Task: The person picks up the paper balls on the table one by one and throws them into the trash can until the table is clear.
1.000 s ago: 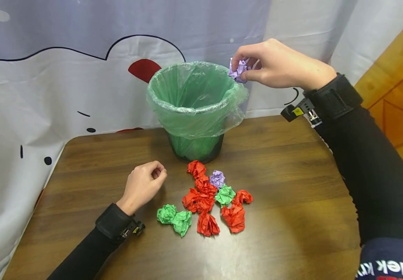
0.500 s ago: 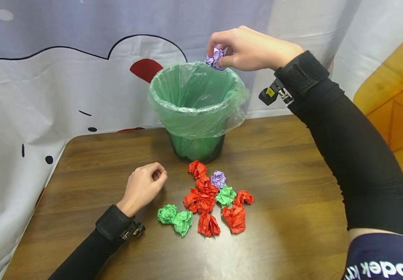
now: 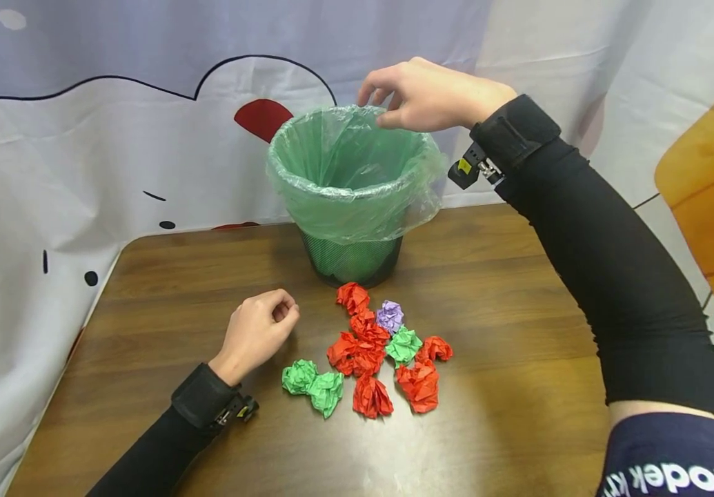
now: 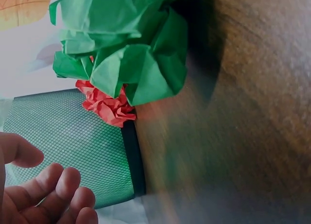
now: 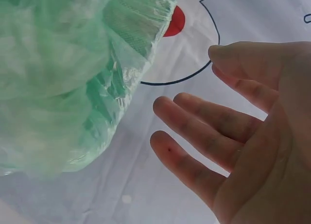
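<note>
In the head view my right hand (image 3: 425, 96) is over the back right rim of a mesh bin (image 3: 357, 259) lined with a green plastic bag (image 3: 344, 214). Its fingers are spread apart with nothing between them, as the right wrist view also shows. My left hand (image 3: 257, 331), fingers loosely curled and holding nothing, rests by the table left of the paper balls. Nearest to it are two crumpled green paper balls (image 3: 313, 386). Several crumpled red paper balls (image 3: 357, 352), a purple paper ball (image 3: 390, 316) and another green paper ball (image 3: 403, 345) lie before the bin. The bin's bottom is hidden.
The wooden table (image 3: 506, 290) reaches back to a printed white and lilac curtain (image 3: 114, 138). The bin stands at the table's back edge, close against the curtain. Loose bag plastic (image 3: 428, 200) flares out on the bin's right side.
My right hand has moved left over the bin and let go of a purple paper ball, which is out of sight now. The left hand has stayed in place.
</note>
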A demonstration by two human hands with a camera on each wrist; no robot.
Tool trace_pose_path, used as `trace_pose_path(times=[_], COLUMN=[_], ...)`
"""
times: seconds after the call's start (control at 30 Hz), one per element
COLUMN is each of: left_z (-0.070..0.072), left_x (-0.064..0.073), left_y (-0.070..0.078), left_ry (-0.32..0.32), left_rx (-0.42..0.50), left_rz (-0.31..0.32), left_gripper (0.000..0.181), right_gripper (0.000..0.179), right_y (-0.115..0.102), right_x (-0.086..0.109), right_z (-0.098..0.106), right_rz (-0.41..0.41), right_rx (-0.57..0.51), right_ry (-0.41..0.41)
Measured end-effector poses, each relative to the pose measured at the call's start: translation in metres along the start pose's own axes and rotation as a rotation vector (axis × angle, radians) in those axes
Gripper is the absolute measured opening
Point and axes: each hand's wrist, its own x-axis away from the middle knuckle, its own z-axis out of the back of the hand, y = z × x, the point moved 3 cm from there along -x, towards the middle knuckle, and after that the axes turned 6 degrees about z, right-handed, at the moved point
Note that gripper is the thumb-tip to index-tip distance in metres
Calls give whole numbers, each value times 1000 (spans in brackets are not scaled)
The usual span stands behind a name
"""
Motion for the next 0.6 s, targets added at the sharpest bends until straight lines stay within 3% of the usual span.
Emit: trace_pose_path(times=[0.6], left_z=[-2], left_x=[1], left_y=[-1], left_ry=[-24], left_rx=[-6], left_rz=[6], left_gripper=[7], right_gripper=[28], right_y=[10], right_x=[69], right_z=[-6], right_rz=[38], right_rx=[69], right_ry=[191])
